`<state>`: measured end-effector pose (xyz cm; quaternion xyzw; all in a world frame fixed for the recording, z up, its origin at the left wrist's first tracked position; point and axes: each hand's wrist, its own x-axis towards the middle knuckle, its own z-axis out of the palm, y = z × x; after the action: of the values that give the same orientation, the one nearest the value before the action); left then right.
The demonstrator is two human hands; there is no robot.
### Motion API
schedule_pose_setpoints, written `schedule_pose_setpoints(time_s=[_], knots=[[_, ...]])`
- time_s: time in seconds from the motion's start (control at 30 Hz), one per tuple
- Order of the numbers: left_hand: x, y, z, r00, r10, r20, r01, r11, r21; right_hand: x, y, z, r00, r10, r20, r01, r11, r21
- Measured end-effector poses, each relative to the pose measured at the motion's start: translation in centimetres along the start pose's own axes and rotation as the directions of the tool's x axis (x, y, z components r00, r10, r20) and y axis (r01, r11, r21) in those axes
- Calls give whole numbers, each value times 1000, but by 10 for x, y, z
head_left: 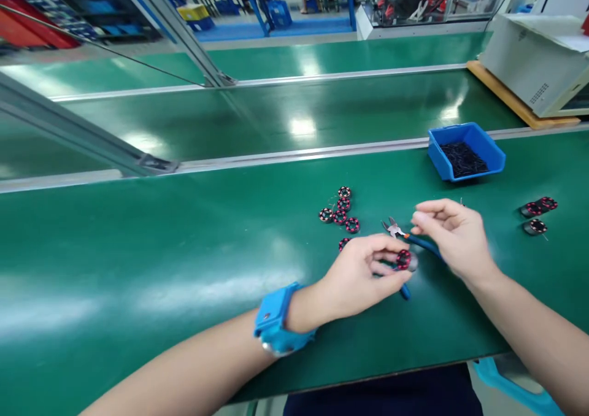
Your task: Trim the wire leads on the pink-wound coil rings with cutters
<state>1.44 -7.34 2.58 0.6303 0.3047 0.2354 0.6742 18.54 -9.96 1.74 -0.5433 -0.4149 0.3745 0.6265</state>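
Note:
My left hand (363,272), with a blue band on its wrist, is closed around a small motor stator (404,259) with red windings between thumb and fingers. To its right, my right hand (453,235) is raised with thumb and forefinger pinched together; anything between them is too small to make out. Blue-handled cutting pliers (394,229) lie on the table under the hands, jaws slightly apart and handles partly hidden. Just beyond my left hand sits a loose group of several stators (340,216), and one more is partly covered by that hand.
A blue bin (467,152) of thin black pieces stands at the back right of the green table (184,250). More stators (535,226) lie far right. A metal rail (285,156) runs along the back, with an upright post (151,161) at left and a grey machine (536,66) at upper right.

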Motion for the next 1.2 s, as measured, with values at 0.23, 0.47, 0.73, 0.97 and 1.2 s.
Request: schedule_pose_setpoints(time_s=[0.23, 0.47, 0.73, 0.97, 1.2], knots=[[-20, -19, -12, 975, -184, -125, 144, 950, -277, -21, 5, 22, 984, 104, 141, -95, 993, -70], [-18, -11, -10, 973, -192, -128, 160, 961, -227, -10, 3, 13, 970, 183, 158, -180, 983, -36], [-20, -14, -6, 964, -167, -208, 112, 962, -251, -13, 2, 13, 971, 166, 170, -156, 985, -75], [-20, -15, -5, 965, -114, -236, 57, 970, -236, -13, 2, 17, 982, 139, 127, -132, 989, -63], [-20, -20, -6, 968, -77, -241, 34, 983, -178, -15, 3, 20, 981, 136, 139, -129, 990, -59]])
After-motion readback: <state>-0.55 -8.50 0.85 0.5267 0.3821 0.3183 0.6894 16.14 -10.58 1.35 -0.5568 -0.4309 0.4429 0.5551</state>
